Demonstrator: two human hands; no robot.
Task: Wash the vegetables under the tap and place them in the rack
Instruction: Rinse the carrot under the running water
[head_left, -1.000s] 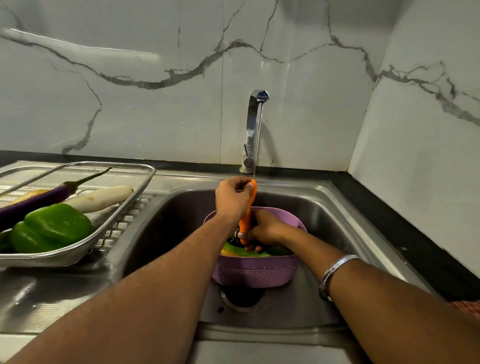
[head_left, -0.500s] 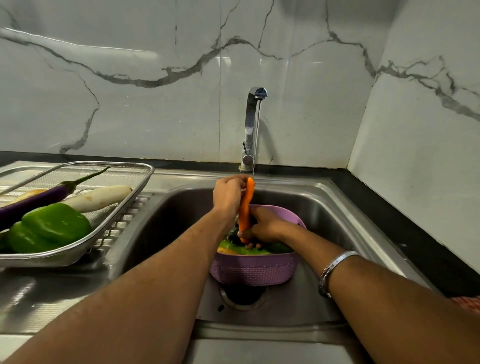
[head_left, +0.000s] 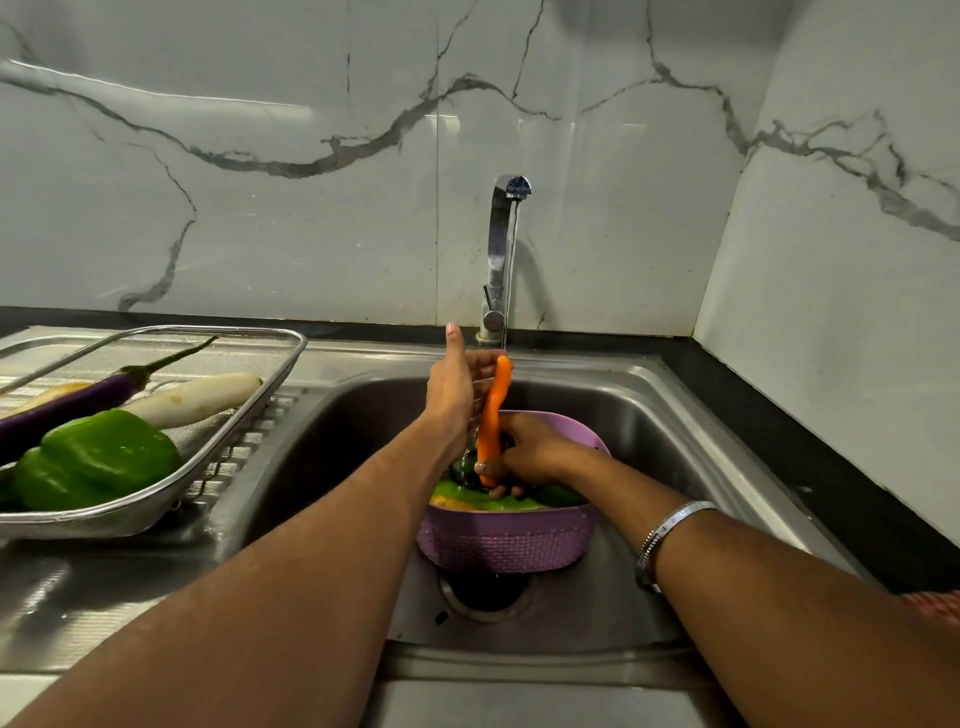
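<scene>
Carrot upright under running tap, above purple basket in sink. Right hand grips its lower end; left hand flat against its upper part, fingers straight. Rack sits left.

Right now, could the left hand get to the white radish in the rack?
Probably yes: the left hand is rubbing the carrot, and the white radish lies uncovered in the rack on that side, nothing between.
</scene>
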